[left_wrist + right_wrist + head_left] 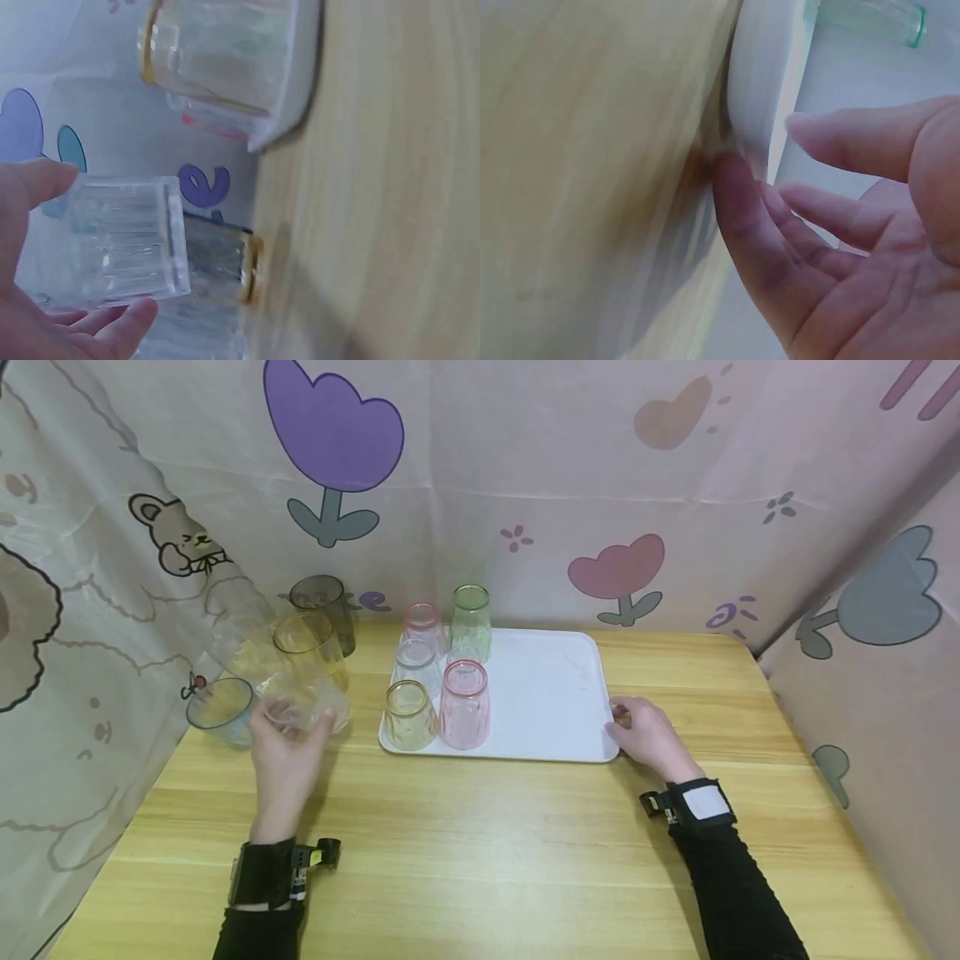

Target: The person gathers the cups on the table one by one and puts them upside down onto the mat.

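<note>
My left hand (287, 768) holds a clear ribbed glass (120, 240) above the left part of the table, thumb on one side and fingers on the other. Beside it stand a yellow-tinted glass (311, 647), a dark grey glass (341, 618) and a bluish glass (236, 727). At the right end of the white tray (543, 693), my right hand (652, 739) grips the rim, thumb above and fingers curled at the edge. On the tray's left half are a pink glass (465, 714), an amber-rimmed glass (410, 727), a green glass (471, 627) and several others.
A wooden table (480, 843) carries everything. Behind it hangs a printed curtain (480, 460), which also closes off the left and right sides. More clear glassware (251, 652) is partly hidden behind the left hand's glass.
</note>
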`<state>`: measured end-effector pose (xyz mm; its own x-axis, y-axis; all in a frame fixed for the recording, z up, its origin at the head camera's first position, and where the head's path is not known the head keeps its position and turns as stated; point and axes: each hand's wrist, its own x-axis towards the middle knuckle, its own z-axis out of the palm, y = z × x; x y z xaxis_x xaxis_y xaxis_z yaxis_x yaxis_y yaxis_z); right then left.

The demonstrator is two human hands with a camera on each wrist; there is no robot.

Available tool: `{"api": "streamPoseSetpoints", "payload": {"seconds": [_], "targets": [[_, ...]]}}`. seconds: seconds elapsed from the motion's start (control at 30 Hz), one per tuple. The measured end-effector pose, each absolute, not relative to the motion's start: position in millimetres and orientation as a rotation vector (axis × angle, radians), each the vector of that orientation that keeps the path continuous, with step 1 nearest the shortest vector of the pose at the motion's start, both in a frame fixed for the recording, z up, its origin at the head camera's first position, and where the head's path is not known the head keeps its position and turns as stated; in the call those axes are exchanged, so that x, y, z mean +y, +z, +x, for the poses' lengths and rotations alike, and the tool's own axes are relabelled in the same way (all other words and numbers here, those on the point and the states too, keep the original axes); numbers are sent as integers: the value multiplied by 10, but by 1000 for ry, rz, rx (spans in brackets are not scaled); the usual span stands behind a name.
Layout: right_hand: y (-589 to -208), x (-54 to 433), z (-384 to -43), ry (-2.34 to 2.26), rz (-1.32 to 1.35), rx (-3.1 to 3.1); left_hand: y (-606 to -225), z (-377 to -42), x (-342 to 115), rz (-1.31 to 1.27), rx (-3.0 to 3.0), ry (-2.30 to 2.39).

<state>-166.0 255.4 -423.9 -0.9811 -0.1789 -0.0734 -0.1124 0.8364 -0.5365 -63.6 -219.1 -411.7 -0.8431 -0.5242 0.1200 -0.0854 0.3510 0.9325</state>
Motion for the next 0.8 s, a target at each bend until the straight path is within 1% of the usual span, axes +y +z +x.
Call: {"api": "streamPoseSetpoints", "payload": {"seconds": [0.13, 0.27, 0.53, 0.8], "targets": [[-4200, 2521, -1630, -936, -249, 2964, -4046, -645, -2123, 455, -2142, -1521], [-4155, 2432, -1606, -1140, -290, 3010, -3952, -678, -2060, 386, -2048, -1618], [-3982, 2121, -1486, -1535, -491, 2962, -3829, -779, -1896, 210, -1686, -1964], [-3808, 1773, -1340, -1885, -756, 2790, -3621, -848, -1649, 240, -1428, -2325]]}}
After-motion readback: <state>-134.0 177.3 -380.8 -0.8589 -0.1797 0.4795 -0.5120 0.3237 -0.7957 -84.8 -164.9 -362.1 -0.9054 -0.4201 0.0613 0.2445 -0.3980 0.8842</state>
